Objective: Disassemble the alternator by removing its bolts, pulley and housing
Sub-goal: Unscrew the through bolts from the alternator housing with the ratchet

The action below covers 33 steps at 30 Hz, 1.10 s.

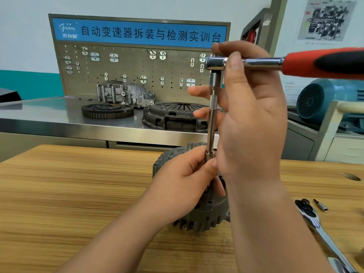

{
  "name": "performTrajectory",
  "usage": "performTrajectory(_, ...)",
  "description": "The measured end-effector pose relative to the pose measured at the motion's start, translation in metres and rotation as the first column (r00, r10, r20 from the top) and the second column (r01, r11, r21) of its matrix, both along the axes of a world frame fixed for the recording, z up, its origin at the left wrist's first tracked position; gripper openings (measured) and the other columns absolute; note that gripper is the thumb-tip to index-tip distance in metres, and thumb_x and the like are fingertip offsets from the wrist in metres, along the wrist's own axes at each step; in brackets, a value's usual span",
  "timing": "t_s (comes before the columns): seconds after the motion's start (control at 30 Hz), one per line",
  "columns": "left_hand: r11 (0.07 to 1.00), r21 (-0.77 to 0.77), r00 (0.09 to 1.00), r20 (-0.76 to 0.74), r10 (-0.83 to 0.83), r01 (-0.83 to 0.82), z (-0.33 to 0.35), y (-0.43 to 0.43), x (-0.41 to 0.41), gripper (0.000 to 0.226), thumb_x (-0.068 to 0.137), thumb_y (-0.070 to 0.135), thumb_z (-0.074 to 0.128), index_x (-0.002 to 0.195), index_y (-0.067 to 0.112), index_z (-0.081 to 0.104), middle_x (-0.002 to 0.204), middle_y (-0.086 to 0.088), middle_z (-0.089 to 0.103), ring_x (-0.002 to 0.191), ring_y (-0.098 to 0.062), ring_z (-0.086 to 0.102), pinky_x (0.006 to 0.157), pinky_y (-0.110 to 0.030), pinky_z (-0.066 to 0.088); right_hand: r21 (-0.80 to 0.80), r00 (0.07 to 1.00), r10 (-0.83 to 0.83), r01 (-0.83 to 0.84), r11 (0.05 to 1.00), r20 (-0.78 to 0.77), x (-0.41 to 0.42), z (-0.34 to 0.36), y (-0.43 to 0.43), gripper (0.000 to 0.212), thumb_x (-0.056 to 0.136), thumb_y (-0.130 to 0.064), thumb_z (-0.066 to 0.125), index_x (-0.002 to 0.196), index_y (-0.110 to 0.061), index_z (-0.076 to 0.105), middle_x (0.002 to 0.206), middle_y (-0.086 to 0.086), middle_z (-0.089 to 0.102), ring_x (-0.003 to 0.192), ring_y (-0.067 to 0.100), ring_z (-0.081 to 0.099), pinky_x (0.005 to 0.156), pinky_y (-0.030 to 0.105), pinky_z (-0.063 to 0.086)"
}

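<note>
The alternator [199, 213] stood on the wooden counter [78, 184], right in front of the person and partly hidden behind both hands. The left hand [187, 182] reached over its top. Thumb and fingers pinched the socket [208, 157] at the foot of a long chrome extension bar [211, 125], which rose straight up from the alternator's upper face. The right hand [250, 119] was curled round the upper part of that bar. Its fingertips showed on the far side, and the thumb was laid across the neck of the ratchet [315, 64]. The ratchet's red-and-black handle stuck out level to the right.

A second ratchet [315, 221] lay on the wood by the right forearm, with a small bit [321, 205] just beside its head.

Behind was a steel counter [49, 113] carrying a toothed flywheel [107, 111], a clutch cover [175, 117] and an aluminium housing [124, 93]. At its back stood a pegboard [128, 69] of hooks. Its blue sign [137, 33] read "自动变速器拆装与检测实训台" in dark characters, with a white logo at the left end that I could not make out. A teal motor [315, 99] sat off to the right. On the wall above hung a poster [325, 20] with a mechanical diagram, its print too small to read.
</note>
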<state>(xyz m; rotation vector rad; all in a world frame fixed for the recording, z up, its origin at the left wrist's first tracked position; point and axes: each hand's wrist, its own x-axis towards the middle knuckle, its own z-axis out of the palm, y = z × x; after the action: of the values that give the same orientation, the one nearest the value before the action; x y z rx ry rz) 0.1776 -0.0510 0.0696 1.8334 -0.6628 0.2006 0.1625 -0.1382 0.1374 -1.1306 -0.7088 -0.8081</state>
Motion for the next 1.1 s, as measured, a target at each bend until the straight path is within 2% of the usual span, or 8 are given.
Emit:
performTrajectory(0.13,1.0,0.005,0.999,0.045,-0.014,0.014,-0.001,0.001,0.0,0.036,0.088,0.059,0.038,0.098,0.035,0.064,0.083,0.015,0.072,0.084,-0.02,0.064,0.083,-0.056,0.05,0.093,0.978,0.192,-0.184,0.978,-0.082,0.001,0.002,-0.004,0.019,0.103,-0.021,0.037,0.104,-0.018,0.056,0.112,0.003,0.065,0.063,0.018,0.065,0.049,0.024,0.048)
performTrajectory(0.4,0.999,-0.013,0.998,0.05,-0.047,0.048,-0.003,0.001,0.002,0.037,0.081,0.059,0.041,0.086,0.028,0.061,0.073,0.012,0.07,0.079,-0.028,0.064,0.081,-0.058,0.05,0.259,0.822,0.552,-0.507,0.822,-0.142,0.004,0.009,-0.013,0.026,0.104,-0.031,0.03,0.097,-0.021,0.053,0.094,-0.005,0.068,0.049,0.01,0.051,0.048,0.02,0.04)
performTrajectory(0.47,1.0,-0.012,0.998,0.05,-0.024,0.025,-0.002,0.0,0.001,0.031,0.083,0.056,0.044,0.087,0.03,0.062,0.074,0.013,0.07,0.08,-0.032,0.063,0.08,-0.058,0.05,0.229,0.871,0.474,-0.44,0.868,-0.125,0.004,0.006,-0.012,0.021,0.103,-0.027,0.034,0.098,-0.02,0.053,0.104,0.002,0.065,0.051,0.012,0.053,0.049,0.022,0.04)
performTrajectory(0.57,1.0,0.013,0.999,0.036,0.014,-0.014,0.0,-0.001,0.0,0.028,0.086,0.049,0.043,0.095,0.032,0.064,0.084,0.014,0.073,0.087,-0.027,0.065,0.082,-0.056,0.052,0.059,0.991,0.131,-0.129,0.99,-0.026,0.005,0.002,-0.009,0.013,0.102,-0.017,0.04,0.099,-0.019,0.053,0.109,0.009,0.061,0.054,0.018,0.058,0.048,0.025,0.043)
performTrajectory(0.67,0.999,0.023,0.999,0.018,0.032,-0.032,-0.001,-0.001,0.001,0.022,0.088,0.046,0.044,0.094,0.041,0.065,0.085,0.015,0.073,0.085,-0.023,0.066,0.082,-0.055,0.053,-0.071,0.957,-0.224,0.24,0.968,0.185,0.008,-0.002,-0.005,0.012,0.099,-0.01,0.046,0.098,-0.02,0.052,0.1,0.003,0.06,0.055,0.024,0.059,0.051,0.021,0.046)
performTrajectory(0.73,0.999,0.015,0.999,0.007,0.034,-0.034,-0.001,-0.001,0.001,0.019,0.093,0.041,0.046,0.092,0.043,0.065,0.083,0.014,0.073,0.084,-0.027,0.066,0.082,-0.056,0.053,-0.064,0.942,-0.27,0.288,0.956,0.199,0.009,-0.004,-0.004,0.011,0.099,-0.011,0.046,0.099,-0.02,0.053,0.098,0.001,0.06,0.055,0.024,0.059,0.052,0.02,0.046)
performTrajectory(0.9,1.0,-0.01,0.999,0.042,-0.016,0.017,-0.002,0.0,0.0,0.036,0.089,0.052,0.042,0.095,0.026,0.066,0.087,0.011,0.073,0.087,-0.036,0.062,0.08,-0.057,0.05,0.111,0.992,0.099,-0.089,0.99,-0.084,0.006,0.0,-0.008,0.014,0.102,-0.021,0.04,0.102,-0.019,0.054,0.109,0.007,0.066,0.053,0.016,0.06,0.047,0.026,0.048)
performTrajectory(1.1,1.0,0.003,0.997,0.079,-0.021,0.02,-0.003,0.002,0.001,0.028,0.086,0.05,0.044,0.085,0.027,0.06,0.071,0.021,0.067,0.07,-0.011,0.056,0.073,-0.041,0.047,0.222,0.911,0.387,-0.352,0.909,-0.141,0.004,0.006,-0.011,0.021,0.103,-0.026,0.035,0.1,-0.016,0.053,0.113,0.01,0.064,0.053,0.015,0.055,0.048,0.025,0.043)
